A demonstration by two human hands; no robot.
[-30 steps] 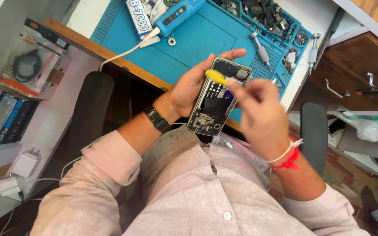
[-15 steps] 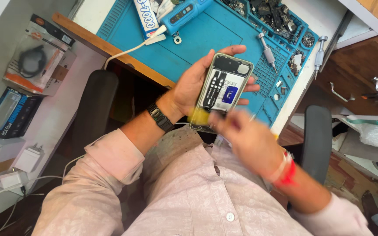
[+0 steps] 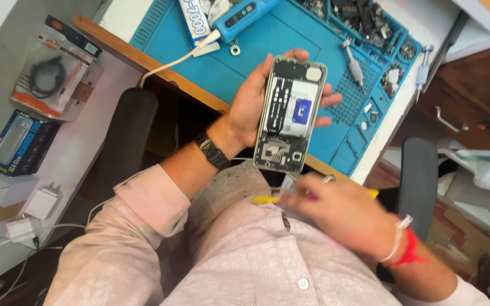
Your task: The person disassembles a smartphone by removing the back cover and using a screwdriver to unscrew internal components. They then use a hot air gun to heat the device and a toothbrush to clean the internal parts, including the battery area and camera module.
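The left hand (image 3: 259,102) cradles an opened phone (image 3: 290,113) from behind, fingers wrapped round both long edges, back cover off so the white battery and circuit boards face up. It hangs over the edge of the blue work mat (image 3: 267,51), just above the lap. Down at five o'clock from the phone, the right hand (image 3: 341,212) is blurred, closed round a thin yellow tool (image 3: 267,199) — something purplish shows in the grip too, though I cannot tell what. At twelve o'clock on the mat lie a blue electric screwdriver (image 3: 245,14) and a glue tube (image 3: 195,20); a small screwdriver (image 3: 354,62) rests at two o'clock, near trays of tiny parts.

The risk, as I judge it: the phone is held over open air — a loosened grip would drop it to the floor. A hurried prod with the tool could also nick the battery.
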